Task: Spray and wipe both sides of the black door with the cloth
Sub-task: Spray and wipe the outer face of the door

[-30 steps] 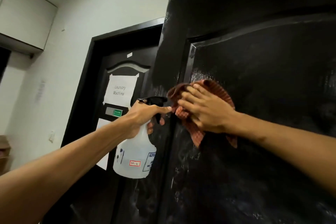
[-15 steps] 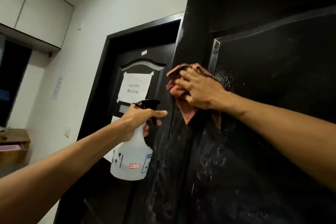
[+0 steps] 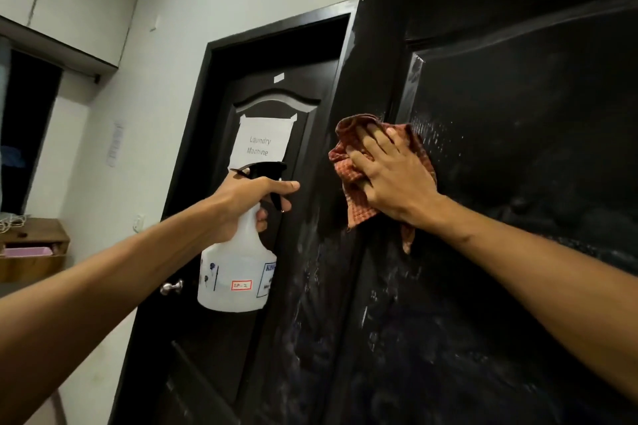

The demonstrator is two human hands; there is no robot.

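Observation:
The black door [image 3: 518,121] fills the right half of the view, swung open with its edge toward me; wet streaks and spray droplets show on its panel. My right hand [image 3: 393,179] presses a red checked cloth [image 3: 352,179] flat against the door near its left edge, fingers spread. My left hand [image 3: 248,197] grips the neck of a white spray bottle [image 3: 234,272] with a black trigger head, held up left of the door edge, nozzle pointing right.
Behind the bottle is a second black door [image 3: 262,107] in a black frame, with a paper sign [image 3: 262,143] reading "Laundry Machine" and a metal knob [image 3: 171,286]. A wooden shelf [image 3: 31,241] hangs on the white wall at left, under white upper cabinets [image 3: 69,0].
My right hand has slid the cloth up and then slightly back down along the door's left edge. The view has shifted left. The bottle stays raised in my left hand.

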